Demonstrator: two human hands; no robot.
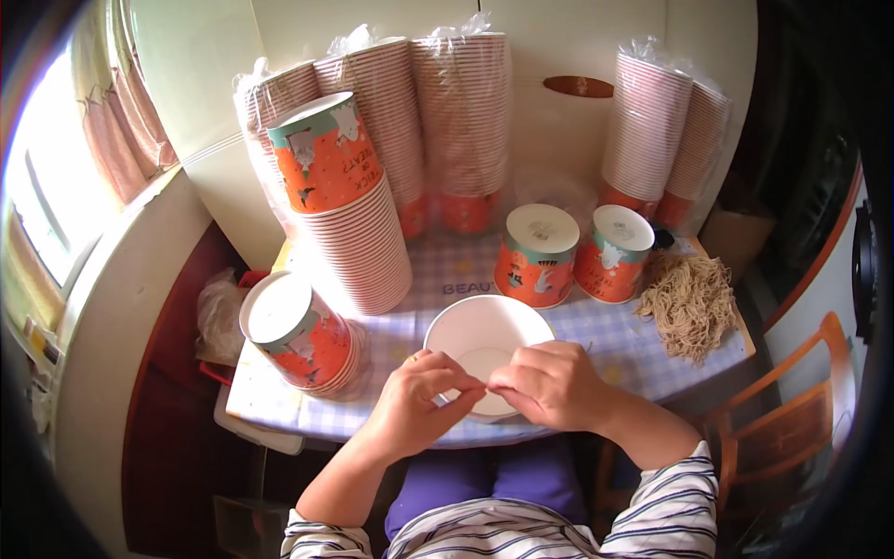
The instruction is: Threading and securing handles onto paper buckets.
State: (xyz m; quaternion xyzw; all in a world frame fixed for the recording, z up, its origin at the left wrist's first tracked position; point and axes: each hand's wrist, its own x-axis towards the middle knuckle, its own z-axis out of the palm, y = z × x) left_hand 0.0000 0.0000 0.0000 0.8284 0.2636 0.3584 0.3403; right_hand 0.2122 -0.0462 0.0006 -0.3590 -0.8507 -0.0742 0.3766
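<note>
A white paper bucket [489, 326] stands at the near edge of the table with its open mouth toward me. Over its near side, my left hand [419, 396] and my right hand [556, 384] meet, thumbs and fingers pinched together at the tips. Whatever is between the fingertips is too small to make out. Beyond the bucket stand two upturned orange paper buckets, one [537, 270] with a pale base and green band, the other [612, 261] similar. At the right lies a tangled heap of beige string [691, 303].
On the left are a tall stack of nested buckets [358, 247] and a short stack [303, 335]. Plastic-wrapped stacks [461, 112] line the wall, with more [644, 130] at the back right. A checked cloth [438, 270] covers the table. A wooden chair [778, 429] stands at right.
</note>
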